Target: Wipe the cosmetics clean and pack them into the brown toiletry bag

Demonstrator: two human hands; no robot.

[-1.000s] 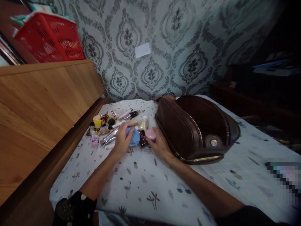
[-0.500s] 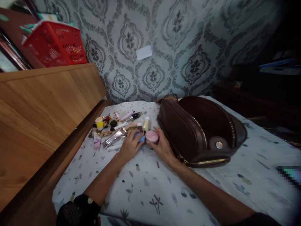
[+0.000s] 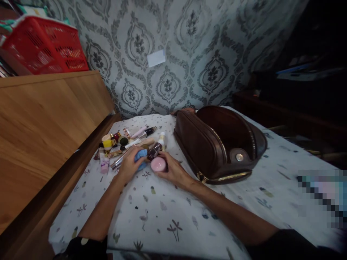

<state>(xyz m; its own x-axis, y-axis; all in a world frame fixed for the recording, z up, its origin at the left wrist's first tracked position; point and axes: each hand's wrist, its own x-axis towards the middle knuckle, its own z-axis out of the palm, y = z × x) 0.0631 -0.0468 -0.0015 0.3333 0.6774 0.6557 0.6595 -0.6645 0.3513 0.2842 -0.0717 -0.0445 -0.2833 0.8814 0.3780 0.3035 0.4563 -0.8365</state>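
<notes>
My left hand [image 3: 129, 166] is closed round a blue sponge-like thing [image 3: 140, 157] on the patterned sheet [image 3: 162, 213]. My right hand [image 3: 173, 170] grips a round pink compact [image 3: 158, 164], and a dark bottle [image 3: 154, 151] lies tilted against its fingers. Both hands sit at the near edge of a heap of cosmetics [image 3: 121, 141]: tubes, small jars and lipsticks. A brown leather bag [image 3: 217, 144], unzipped, lies just to the right of my right hand.
A wooden headboard [image 3: 46, 122] runs along the left. A red basket [image 3: 43, 45] stands on top of it. Patterned wallpaper [image 3: 189, 54] with a white label lies behind. Dark furniture [image 3: 298, 94] fills the right side.
The view shifted slightly. My right hand drew the pink compact nearer to me and to the left. A dark bottle now rests against its fingers. My left hand stays on the blue thing.
</notes>
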